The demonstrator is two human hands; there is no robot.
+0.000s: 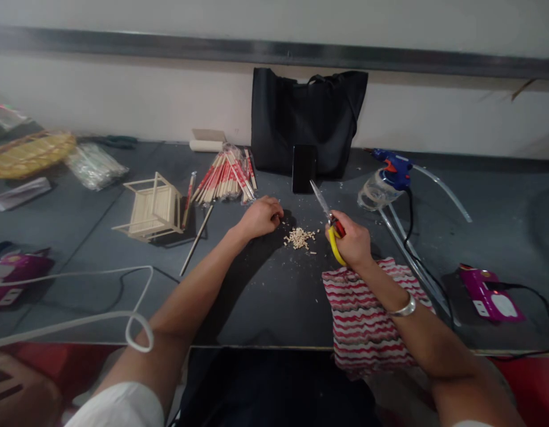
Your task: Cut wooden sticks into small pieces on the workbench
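Observation:
My right hand (355, 242) grips a pair of scissors (319, 197) with yellow and red handles, the blades pointing up and away to the left. Left of it, a small pile of short cut wooden bits (300, 238) lies on the dark table. At the pile's upper left, my left hand (262, 217) rests low over the table with its fingers curled in; whatever they may hold is hidden. Beyond that hand lies a bunch of chopsticks (223, 177) in red-and-white paper and clear wrap. A small chair-like frame of sticks (154, 207) sits farther left.
A black bag (305, 118) stands against the wall, with a phone (304, 169) leaning on it. At right are a blue glue gun (392, 168) on a clear jar, glue sticks and a purple power box (490, 295). A striped cloth (367, 320) hangs over the front edge.

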